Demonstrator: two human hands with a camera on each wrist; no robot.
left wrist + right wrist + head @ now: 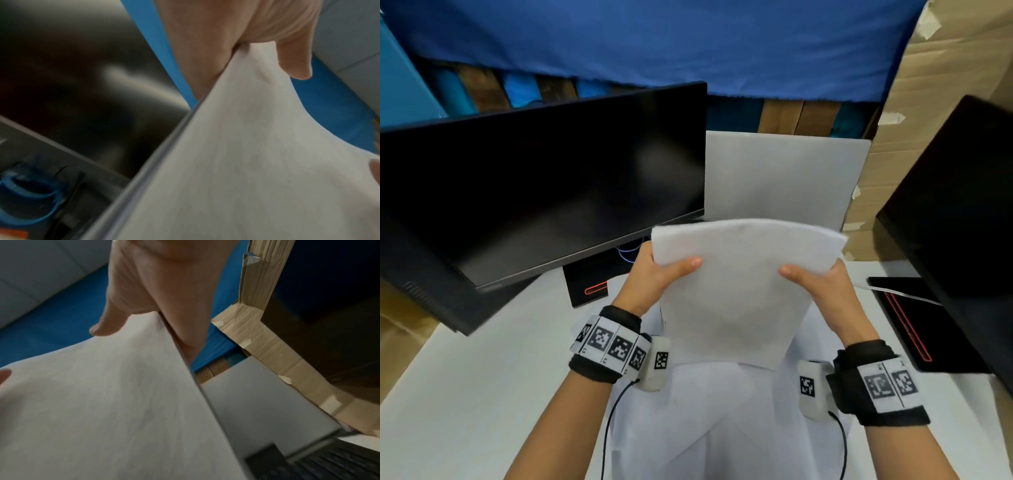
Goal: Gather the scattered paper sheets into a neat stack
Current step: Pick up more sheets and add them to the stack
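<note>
A stack of white paper sheets (736,291) stands almost upright above the white table (482,377), its lower edge down near the table. My left hand (654,274) grips its left edge, thumb on the front face. My right hand (822,284) grips the right edge the same way. Under and in front of the stack, more white sheets (709,411) lie spread on the table. In the left wrist view the stack (257,162) fills the right side under my left hand's thumb (294,61). The right wrist view shows the stack (102,402) pinched below my right thumb (109,321).
A black monitor (544,188) stands at the left, with its base (589,284) behind my left hand. A second dark monitor (962,205) and its base (914,322) sit at the right. A white board (780,178) leans behind the stack. Cardboard (945,85) lines the right.
</note>
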